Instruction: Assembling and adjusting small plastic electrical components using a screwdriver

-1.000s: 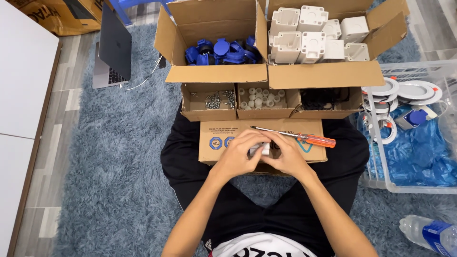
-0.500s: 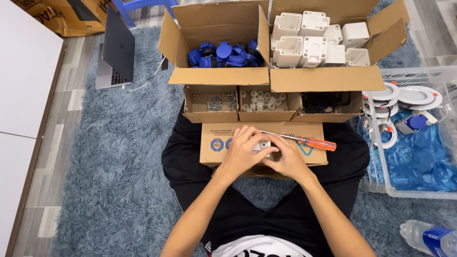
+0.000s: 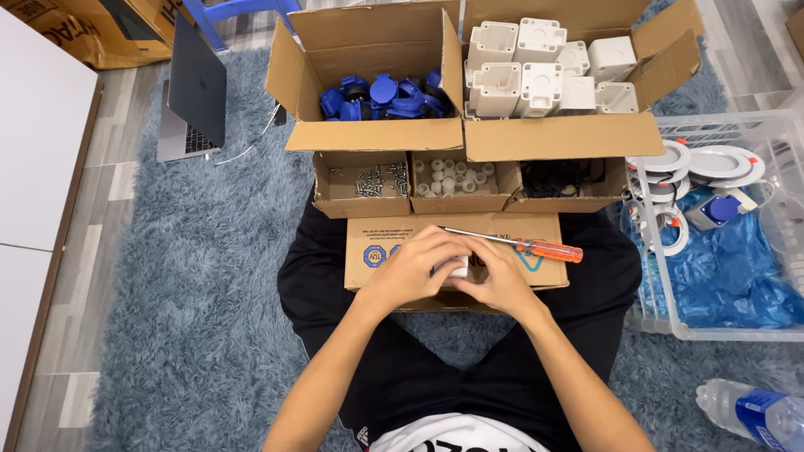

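A small white part [image 3: 457,266] is clasped between the left hand [image 3: 412,272] and the right hand [image 3: 501,280], both curled closed around it so that most of it is hidden. It is held low over a flat cardboard box [image 3: 377,251] laid across the lap, apparently used as a work surface. An orange-handled screwdriver [image 3: 536,247] is kept just beyond the right hand, within easy reach. Further out, trays of screws [image 3: 374,180] and white plugs [image 3: 452,176] are ranged close in front, with blue caps [image 3: 381,96] and white housings [image 3: 536,67] sorted in open cartons behind.
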